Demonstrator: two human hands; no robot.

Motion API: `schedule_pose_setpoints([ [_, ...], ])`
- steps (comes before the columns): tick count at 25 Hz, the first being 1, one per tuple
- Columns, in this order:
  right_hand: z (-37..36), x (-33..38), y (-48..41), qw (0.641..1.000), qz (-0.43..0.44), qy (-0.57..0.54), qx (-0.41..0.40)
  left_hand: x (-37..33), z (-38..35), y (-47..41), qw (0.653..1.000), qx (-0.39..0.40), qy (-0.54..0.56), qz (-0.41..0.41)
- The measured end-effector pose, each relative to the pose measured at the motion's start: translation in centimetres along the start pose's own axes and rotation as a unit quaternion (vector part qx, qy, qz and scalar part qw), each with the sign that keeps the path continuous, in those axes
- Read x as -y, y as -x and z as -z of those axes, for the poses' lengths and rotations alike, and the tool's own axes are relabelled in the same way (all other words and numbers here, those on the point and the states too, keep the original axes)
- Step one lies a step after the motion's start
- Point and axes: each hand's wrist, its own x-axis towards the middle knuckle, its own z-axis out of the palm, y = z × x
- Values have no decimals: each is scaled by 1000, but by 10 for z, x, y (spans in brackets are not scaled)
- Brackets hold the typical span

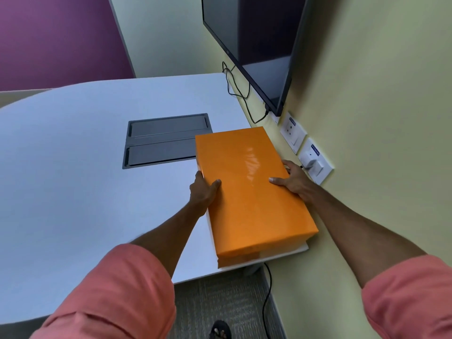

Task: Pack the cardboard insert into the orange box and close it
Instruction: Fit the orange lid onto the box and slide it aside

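The orange box [249, 189] lies on the white table [73, 179] at its right end, close to the wall, with its glossy lid on. My left hand [204, 189] grips the lid's left long edge, thumb on top. My right hand [292, 178] grips the right long edge, thumb on top and fingers down the side. At the near end a strip of the box base shows below the lid. No cardboard insert is visible.
A grey flip-lid cable hatch [161, 140] is set in the table left of the box. A wall monitor [254, 50] hangs above, with white sockets [315, 159] and a plugged adapter just right of the box. Cables trail down the wall. Carpet lies below.
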Motion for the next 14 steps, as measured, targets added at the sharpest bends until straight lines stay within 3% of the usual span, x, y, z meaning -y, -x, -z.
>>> schedule_pose_setpoints([
  [14, 17, -27, -27, 1000, -11, 5, 22, -2, -30, -9, 1000, 4, -28, 2],
])
